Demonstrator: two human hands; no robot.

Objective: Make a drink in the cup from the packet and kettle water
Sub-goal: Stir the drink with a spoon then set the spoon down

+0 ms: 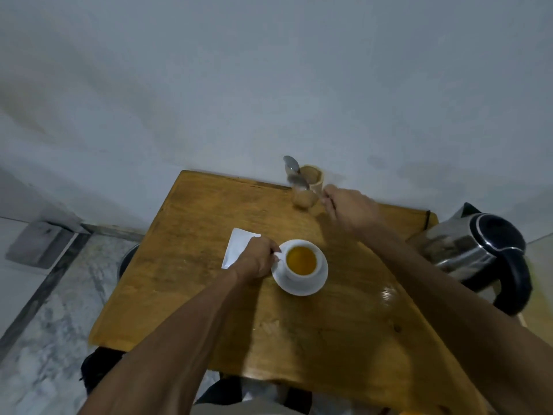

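A white cup (301, 260) filled with orange-yellow liquid stands on a white saucer (311, 287) in the middle of the wooden table (191, 265). My left hand (258, 259) grips the cup's handle on its left side. A white packet (238, 247) lies flat just left of that hand, partly under it. My right hand (350, 209) is at the table's far edge, shut on the handle of a metal spoon (294, 172), blurred, whose bowl points up beside a wooden holder (312, 179). A steel kettle (475, 250) with a black lid and handle stands at the table's right edge.
The table is pushed against a pale wall. A second small wooden cup (303, 199) sits in front of the holder. A clear glass lid or dish (389, 295) lies right of the saucer. Marble floor shows to the left.
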